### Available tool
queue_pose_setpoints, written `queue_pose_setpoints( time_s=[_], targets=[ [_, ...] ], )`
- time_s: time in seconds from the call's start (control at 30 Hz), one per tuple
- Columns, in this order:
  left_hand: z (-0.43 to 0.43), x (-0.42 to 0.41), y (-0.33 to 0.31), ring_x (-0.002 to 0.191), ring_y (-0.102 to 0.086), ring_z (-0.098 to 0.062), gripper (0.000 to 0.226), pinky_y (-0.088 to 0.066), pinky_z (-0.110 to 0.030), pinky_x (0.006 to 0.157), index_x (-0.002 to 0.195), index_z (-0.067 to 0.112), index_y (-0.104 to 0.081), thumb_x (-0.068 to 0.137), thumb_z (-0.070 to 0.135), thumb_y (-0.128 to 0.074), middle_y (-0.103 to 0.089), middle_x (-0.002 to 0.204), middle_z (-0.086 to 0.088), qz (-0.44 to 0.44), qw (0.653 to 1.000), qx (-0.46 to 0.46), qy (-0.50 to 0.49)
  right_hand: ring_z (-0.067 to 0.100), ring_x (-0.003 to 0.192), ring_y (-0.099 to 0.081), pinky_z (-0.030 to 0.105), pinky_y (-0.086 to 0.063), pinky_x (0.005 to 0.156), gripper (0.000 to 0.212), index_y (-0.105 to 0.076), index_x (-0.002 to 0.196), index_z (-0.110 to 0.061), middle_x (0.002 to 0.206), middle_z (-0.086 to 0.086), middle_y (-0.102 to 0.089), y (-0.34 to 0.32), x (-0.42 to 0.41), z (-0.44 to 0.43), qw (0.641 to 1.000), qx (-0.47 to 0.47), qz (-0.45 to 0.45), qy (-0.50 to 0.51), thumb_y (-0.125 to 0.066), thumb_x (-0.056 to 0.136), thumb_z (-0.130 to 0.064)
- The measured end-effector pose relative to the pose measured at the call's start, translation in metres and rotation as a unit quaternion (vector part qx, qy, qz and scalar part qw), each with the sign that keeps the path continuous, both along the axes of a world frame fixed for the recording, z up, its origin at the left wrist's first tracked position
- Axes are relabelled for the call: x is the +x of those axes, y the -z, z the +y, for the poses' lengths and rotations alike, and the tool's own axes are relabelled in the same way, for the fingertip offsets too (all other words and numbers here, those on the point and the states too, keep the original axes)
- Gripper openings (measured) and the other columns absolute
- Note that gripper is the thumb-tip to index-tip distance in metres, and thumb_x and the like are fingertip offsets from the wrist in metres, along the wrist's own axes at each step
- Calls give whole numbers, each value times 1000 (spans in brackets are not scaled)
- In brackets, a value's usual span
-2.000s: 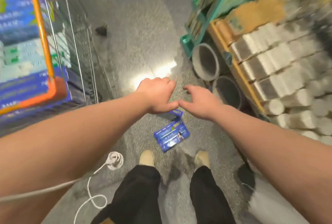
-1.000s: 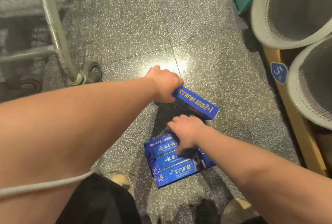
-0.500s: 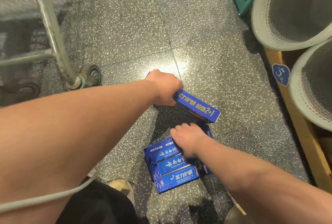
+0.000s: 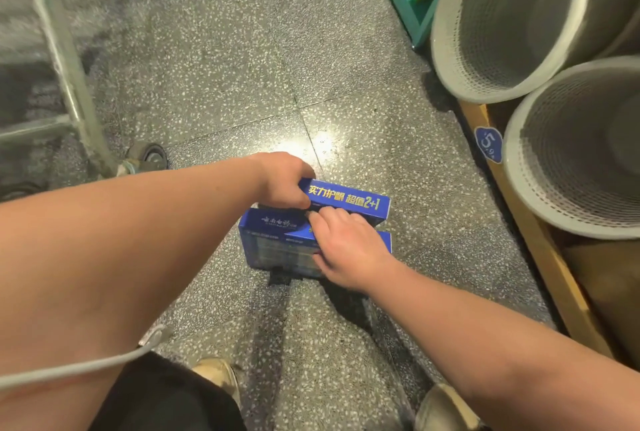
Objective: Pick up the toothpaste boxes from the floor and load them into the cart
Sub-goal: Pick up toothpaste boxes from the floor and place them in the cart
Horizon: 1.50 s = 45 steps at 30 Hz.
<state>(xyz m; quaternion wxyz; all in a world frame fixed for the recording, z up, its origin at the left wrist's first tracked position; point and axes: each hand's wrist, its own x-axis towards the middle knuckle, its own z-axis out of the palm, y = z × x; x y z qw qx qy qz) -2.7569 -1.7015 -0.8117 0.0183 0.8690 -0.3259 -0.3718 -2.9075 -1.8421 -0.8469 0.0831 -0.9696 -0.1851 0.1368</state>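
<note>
The upper toothpaste box (image 4: pixel 349 200), blue with yellow letters, lies just over the lower toothpaste box (image 4: pixel 277 243), low above the speckled floor (image 4: pixel 225 67); it is not clear whether the lower one touches the ground. The left hand (image 4: pixel 282 181) grips the left end of the upper box with curled fingers. The right hand (image 4: pixel 349 250) holds the lower box, with its fingers bent over the top edge. To the left stand the cart frame (image 4: pixel 69 60) and its wheel (image 4: pixel 149 155). To the right are two white mesh baskets (image 4: pixel 502 15) on a wooden shelf (image 4: pixel 540 257).
</note>
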Motion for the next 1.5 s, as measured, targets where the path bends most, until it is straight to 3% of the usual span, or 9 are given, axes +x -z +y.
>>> queue_pose_setpoints(
  time_s=[0.1, 0.2, 0.43, 0.6, 0.73, 0.83, 1.07, 1.33, 1.5],
  targets=[
    [1, -4, -7, 92, -62, -27, 42, -52, -37, 83, 105, 27, -60, 67, 44, -61, -67, 96, 1, 51, 998, 21, -31, 37, 99, -60, 47, -51, 84, 61, -55, 133, -1, 113, 14, -61, 3, -7, -2, 998, 18, -49, 29, -74, 78, -19],
    [2, -10, -10, 89, -60, -23, 48, -49, -39, 83, 93, 33, -48, 53, 48, -68, -64, 95, 6, 41, 998, 56, -6, 35, 86, -64, 42, -53, 76, 51, -65, 113, -4, 97, 11, -65, 5, -8, -5, 993, 31, -103, 56, -84, 66, -11],
    [2, -22, -13, 93, -59, -20, 70, -40, -35, 73, 102, 32, -40, 59, 47, -93, -56, 104, 8, -43, 994, 79, 67, 31, 82, -56, 38, -49, 65, 50, -61, 93, -11, 94, 8, -59, 2, 0, -4, 984, 17, -158, 76, -94, 56, -20],
    [5, -23, -6, 95, -59, -23, 59, -40, -37, 75, 106, 29, -39, 68, 32, -84, -54, 105, 6, -70, 992, 70, 74, 36, 101, -58, 44, -52, 78, 88, -58, 122, -8, 125, 18, -57, -12, 10, -2, 985, -13, -111, 130, -97, 52, -44],
    [7, -23, -4, 96, -58, -22, 62, -43, -37, 78, 108, 30, -35, 70, 30, -84, -53, 106, 6, -65, 992, 73, 74, 35, 142, -31, 51, -27, 113, 115, -25, 155, -14, 153, 10, -40, -19, 21, -9, 989, -56, -23, 133, -78, 70, -70],
    [9, -24, -3, 95, -57, -21, 61, -42, -38, 79, 111, 29, -36, 72, 32, -82, -52, 106, 5, -67, 992, 70, 76, 32, 144, -31, 51, -21, 119, 125, -11, 159, -16, 151, 8, -40, -19, 28, -18, 993, -38, 53, 103, -83, 69, -63],
    [7, -33, -1, 107, -51, -22, 74, -44, -45, 96, 128, 22, -35, 74, 43, -81, -47, 116, 2, -109, 985, 87, 103, 31, 122, -50, 48, -38, 107, 100, -31, 145, -18, 128, 8, -51, -19, 35, -13, 991, -51, 69, 108, -87, 69, -51],
    [5, -33, 4, 79, -53, -19, 64, -45, -36, 72, 105, 22, -39, 74, 66, -72, -45, 86, 6, -161, 979, 73, 97, 29, 118, -54, 48, -42, 100, 89, -38, 132, -19, 124, 4, -56, -16, 43, -8, 986, -70, 76, 133, -80, 66, -62],
    [9, -32, -1, 82, -59, -22, 58, -54, -41, 81, 108, 20, -45, 74, 60, -70, -47, 84, 6, -164, 978, 64, 115, 30, 114, -57, 46, -44, 93, 67, -41, 122, -18, 121, 5, -55, -24, 48, -8, 984, -84, 102, 121, -77, 73, -46]
  ],
)
